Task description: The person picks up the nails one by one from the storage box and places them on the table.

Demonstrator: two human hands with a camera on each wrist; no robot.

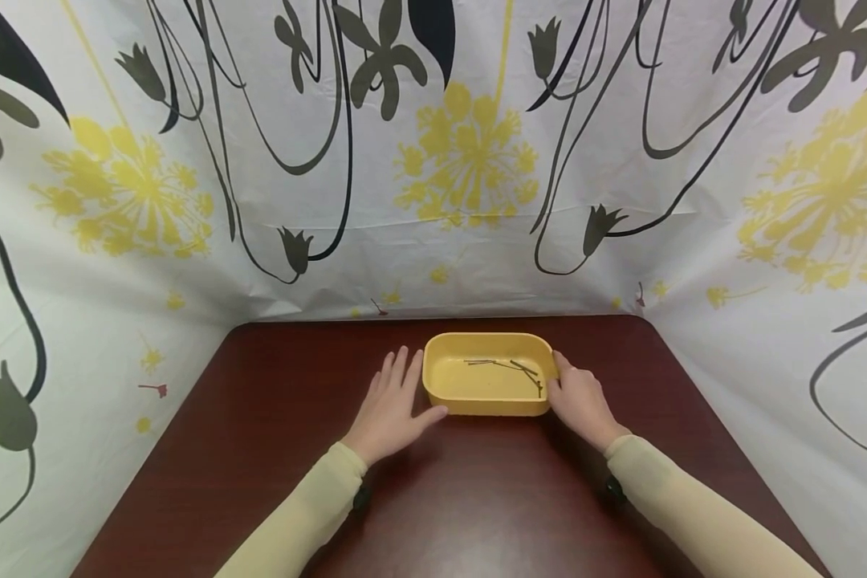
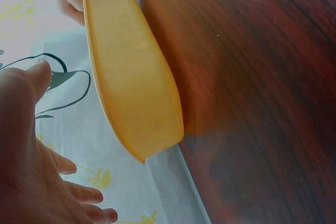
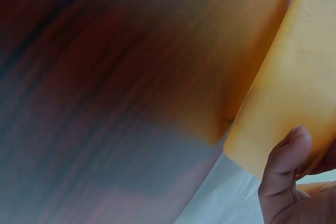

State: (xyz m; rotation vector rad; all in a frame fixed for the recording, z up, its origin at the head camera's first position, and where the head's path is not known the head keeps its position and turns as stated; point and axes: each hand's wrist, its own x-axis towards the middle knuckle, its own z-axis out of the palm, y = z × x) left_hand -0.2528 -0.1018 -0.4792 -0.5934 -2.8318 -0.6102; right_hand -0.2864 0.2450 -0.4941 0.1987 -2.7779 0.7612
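Note:
A shallow yellow plastic container (image 1: 487, 407) with rounded corners stands toward the back of the table. Several thin dark stick-like pieces (image 1: 523, 368) lie inside it, mostly in its right half. My right hand (image 1: 584, 404) grips the container's right end; in the right wrist view its thumb (image 3: 294, 148) lies against the outer wall and the other fingers go over the rim. At the opposite end, my left hand (image 1: 390, 413) is spread with straight fingers beside the container. The left wrist view shows a gap between that palm (image 2: 26, 182) and the container's side.
The dark reddish-brown wooden table (image 1: 260, 433) has its back edge close behind the container. White cloth (image 1: 376, 281) with flower prints hangs at the back and on both sides. Each forearm wears a pale yellow sleeve (image 1: 311, 502) with a dark device at the wrist.

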